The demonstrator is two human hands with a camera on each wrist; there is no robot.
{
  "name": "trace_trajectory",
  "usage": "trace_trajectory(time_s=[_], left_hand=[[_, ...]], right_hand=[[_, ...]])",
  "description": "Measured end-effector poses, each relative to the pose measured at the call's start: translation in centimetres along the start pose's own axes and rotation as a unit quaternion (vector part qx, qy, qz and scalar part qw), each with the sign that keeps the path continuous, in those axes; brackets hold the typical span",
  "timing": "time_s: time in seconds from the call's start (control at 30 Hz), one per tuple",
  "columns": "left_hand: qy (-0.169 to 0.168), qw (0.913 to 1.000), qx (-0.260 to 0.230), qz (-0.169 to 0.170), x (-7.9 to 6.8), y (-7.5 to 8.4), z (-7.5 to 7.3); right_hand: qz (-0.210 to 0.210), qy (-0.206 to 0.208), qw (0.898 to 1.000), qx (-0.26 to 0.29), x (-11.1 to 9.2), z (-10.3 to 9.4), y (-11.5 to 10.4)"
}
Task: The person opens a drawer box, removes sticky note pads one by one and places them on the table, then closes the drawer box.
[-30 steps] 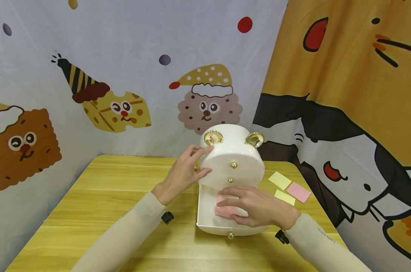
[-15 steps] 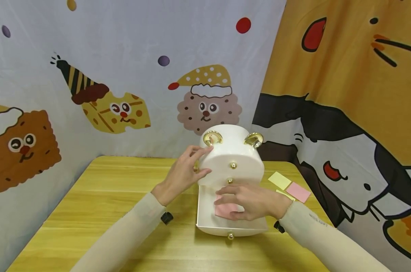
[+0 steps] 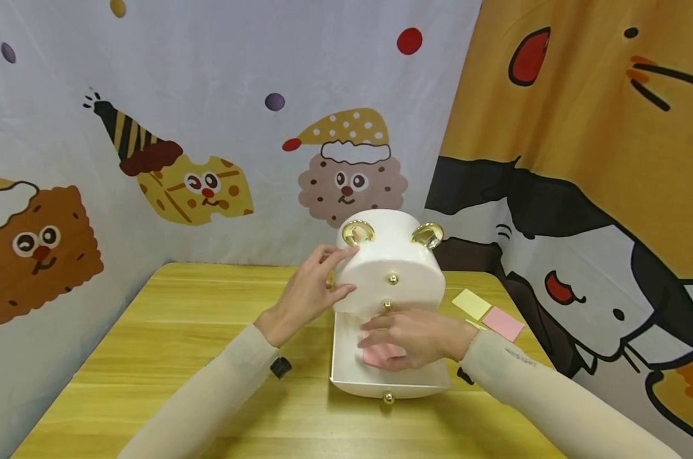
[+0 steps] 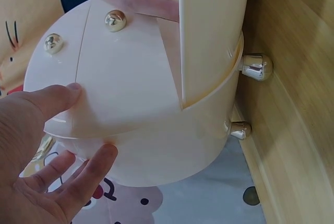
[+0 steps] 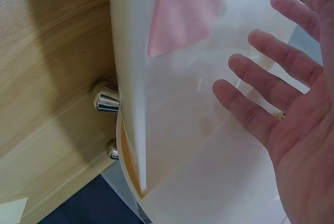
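Observation:
A white rounded drawer box [image 3: 403, 236] with gold ears and gold knobs stands on the table. Its bottom drawer [image 3: 346, 370] is pulled out towards me, and a pink sticky note [image 3: 377, 356] lies inside. My left hand [image 3: 306, 287] holds the box at its left edge, thumb on the front face and fingers on the curved side, as the left wrist view shows. Over the drawer is my right hand [image 3: 417, 338], fingers spread and overlapping the note in the head view. In the right wrist view those fingers hold nothing, and the pink note [image 5: 188, 12] lies apart from them.
Right of the box, a yellow sticky note [image 3: 471, 303] and a pink one [image 3: 503, 324] lie on the wooden table [image 3: 208, 331]. A second yellow note is mostly hidden by the right sleeve [image 3: 507, 370]. A printed curtain [image 3: 208, 64] hangs behind.
My right hand has shifted slightly left over the drawer, covering more of the pink note; its sleeve now hides most of the nearer yellow note. The left hand stays in place.

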State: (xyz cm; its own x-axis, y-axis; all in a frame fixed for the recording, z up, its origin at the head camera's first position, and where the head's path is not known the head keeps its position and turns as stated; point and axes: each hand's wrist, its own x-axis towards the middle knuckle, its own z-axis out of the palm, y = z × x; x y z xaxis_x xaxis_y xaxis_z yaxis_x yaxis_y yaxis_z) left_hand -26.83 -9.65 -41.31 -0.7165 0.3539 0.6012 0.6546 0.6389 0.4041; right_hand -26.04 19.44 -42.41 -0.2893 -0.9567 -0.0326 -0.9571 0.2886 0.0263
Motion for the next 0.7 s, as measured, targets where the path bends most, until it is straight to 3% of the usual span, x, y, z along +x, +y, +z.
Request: trace_trajectory(time_s=[0.27, 0.5, 0.7], left_hand=[[-0.007, 1.0, -0.003, -0.006, 0.1, 0.0, 0.0], [-0.01, 0.9999, -0.001, -0.01, 0.1, 0.0, 0.0], [0.001, 0.9999, 0.011, 0.001, 0.1, -0.1, 0.0]], right_hand=[[0.009, -0.038, 0.999, 0.019, 0.8, 0.5, 0.2], [-0.032, -0.045, 0.998, 0.008, 1.7, 1.0, 0.1], [-0.036, -0.054, 0.998, 0.006, 2.1, 1.4, 0.2]])
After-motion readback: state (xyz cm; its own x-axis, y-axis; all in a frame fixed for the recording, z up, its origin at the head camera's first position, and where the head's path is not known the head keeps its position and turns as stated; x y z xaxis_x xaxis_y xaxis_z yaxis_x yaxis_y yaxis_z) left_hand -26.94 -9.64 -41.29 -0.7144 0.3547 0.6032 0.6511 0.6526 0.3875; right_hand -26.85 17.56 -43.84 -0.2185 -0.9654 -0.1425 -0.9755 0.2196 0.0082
